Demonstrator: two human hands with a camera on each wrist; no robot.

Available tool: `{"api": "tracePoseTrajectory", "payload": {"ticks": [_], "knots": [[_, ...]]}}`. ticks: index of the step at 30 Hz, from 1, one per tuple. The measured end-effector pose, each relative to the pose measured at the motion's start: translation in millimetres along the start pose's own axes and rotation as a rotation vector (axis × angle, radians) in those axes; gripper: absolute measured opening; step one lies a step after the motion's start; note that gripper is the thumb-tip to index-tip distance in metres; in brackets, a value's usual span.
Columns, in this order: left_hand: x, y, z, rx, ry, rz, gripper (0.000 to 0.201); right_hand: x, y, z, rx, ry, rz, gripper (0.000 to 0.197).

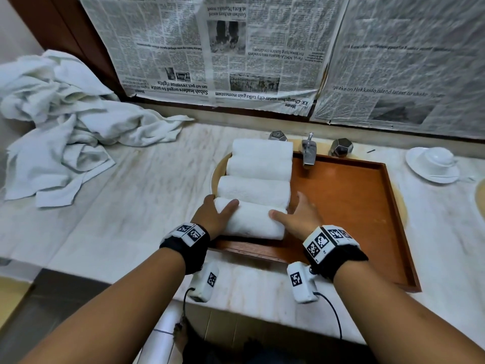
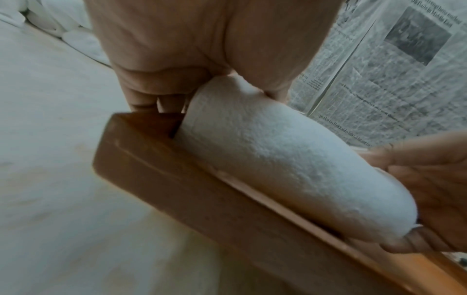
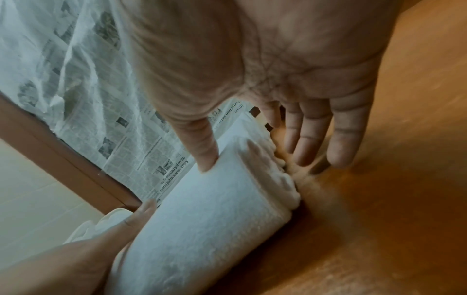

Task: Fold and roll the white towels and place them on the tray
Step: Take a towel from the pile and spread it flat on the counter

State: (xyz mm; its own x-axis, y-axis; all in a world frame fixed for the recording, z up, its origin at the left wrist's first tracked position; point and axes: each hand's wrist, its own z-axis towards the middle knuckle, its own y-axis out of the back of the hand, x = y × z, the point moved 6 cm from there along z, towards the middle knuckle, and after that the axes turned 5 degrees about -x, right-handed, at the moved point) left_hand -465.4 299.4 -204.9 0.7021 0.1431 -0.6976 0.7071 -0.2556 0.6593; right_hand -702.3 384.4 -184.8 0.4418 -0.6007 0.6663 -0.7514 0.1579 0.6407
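Hands bracket the nearest rolled towel (image 1: pixel 252 219) at 6 o'clock on the wooden tray (image 1: pixel 354 206): left hand (image 1: pixel 212 214) clasps its left end, thumb on top; right hand (image 1: pixel 299 214) lies relaxed, thumb on the roll, fingers straight beside its right end. Three more rolls (image 1: pixel 258 169) line up toward 12 o'clock. Loose towels (image 1: pixel 65 122) heap at 10 o'clock.

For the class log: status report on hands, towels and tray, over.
Left hand and right hand hold nearest rolled towel by its ends. Four rolls on tray. Unfolded towels wait left. Nothing blocking.
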Motion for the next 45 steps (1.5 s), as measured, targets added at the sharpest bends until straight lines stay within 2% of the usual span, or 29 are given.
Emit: {"api": "tracePoseTrajectory", "payload": {"ticks": [4, 7, 9, 11, 14, 16, 20, 23, 26, 28, 30, 32, 36, 38, 42, 44, 45], "knots": [[-5.8, 7.9, -4.4, 0.014, -0.030, -0.024, 0.083, 16.6, 9.5, -13.2, -0.110, 0.106, -0.107, 0.101], [-2.0, 23.3, -4.7, 0.006, -0.013, -0.141, 0.078, 37.1, 11.8, -21.1, -0.256, 0.205, -0.122, 0.070], [7.7, 40.1, -6.5, -0.033, -0.024, -0.130, 0.067, 60.3, 6.3, -28.3, -0.276, 0.330, -0.093, 0.042], [28.1, 56.9, -8.4, -0.069, -0.032, -0.044, 0.053, 84.9, -11.6, -38.3, -0.153, 0.455, -0.071, 0.021], [74.7, 87.4, -4.6, -0.055, -0.003, 0.013, 0.029, 128.2, -57.5, -54.9, 0.143, 0.593, -0.094, 0.010], [104.2, 114.9, 5.3, -0.075, 0.006, 0.059, 0.023, 158.3, -91.4, -61.8, 0.276, 0.642, -0.123, 0.011], [164.6, 176.2, 38.0, -0.162, 0.052, 0.107, 0.026, 200.4, -168.3, -61.1, 0.421, 0.628, -0.188, 0.018], [201.8, 227.3, 81.9, -0.257, 0.009, 0.200, 0.039, 212.3, -230.2, -38.9, 0.496, 0.550, -0.328, 0.026], [220.6, 293.6, 134.4, -0.448, 0.010, 0.420, 0.072, 231.5, -280.2, -9.2, 0.442, 0.461, -0.476, 0.033], [229.9, 343.1, 167.1, -0.576, 0.053, 0.426, 0.091, 251.9, -309.8, 7.7, 0.369, 0.407, -0.515, 0.035], [249.1, 384.0, 196.5, -0.611, 0.121, 0.381, 0.100, 274.8, -337.7, 16.2, 0.323, 0.374, -0.526, 0.037], [269.4, 414.2, 219.6, -0.587, 0.127, 0.373, 0.093, 298.7, -363.5, 17.4, 0.311, 0.369, -0.510, 0.039], [284.3, 442.6, 252.2, -0.412, -0.046, 0.375, 0.026, 339.5, -399.8, 7.9, 0.332, 0.377, -0.429, 0.040], [279.6, 448.8, 256.3, -0.348, -0.121, 0.327, 0.022, 355.0, -411.5, 4.3, 0.337, 0.403, -0.402, 0.040], [259.1, 466.1, 239.0, -0.367, -0.167, 0.238, 0.023, 392.6, -419.4, -1.3, 0.306, 0.488, -0.318, 0.051], [237.1, 475.5, 224.6, -0.343, -0.204, 0.120, 0.026, 414.0, -417.8, -8.9, 0.297, 0.566, -0.164, 0.078], [223.0, 479.0, 216.6, -0.291, -0.241, -0.032, 0.028, 424.1, -417.4, -14.4, 0.298, 0.607, -0.066, 0.096]]}}
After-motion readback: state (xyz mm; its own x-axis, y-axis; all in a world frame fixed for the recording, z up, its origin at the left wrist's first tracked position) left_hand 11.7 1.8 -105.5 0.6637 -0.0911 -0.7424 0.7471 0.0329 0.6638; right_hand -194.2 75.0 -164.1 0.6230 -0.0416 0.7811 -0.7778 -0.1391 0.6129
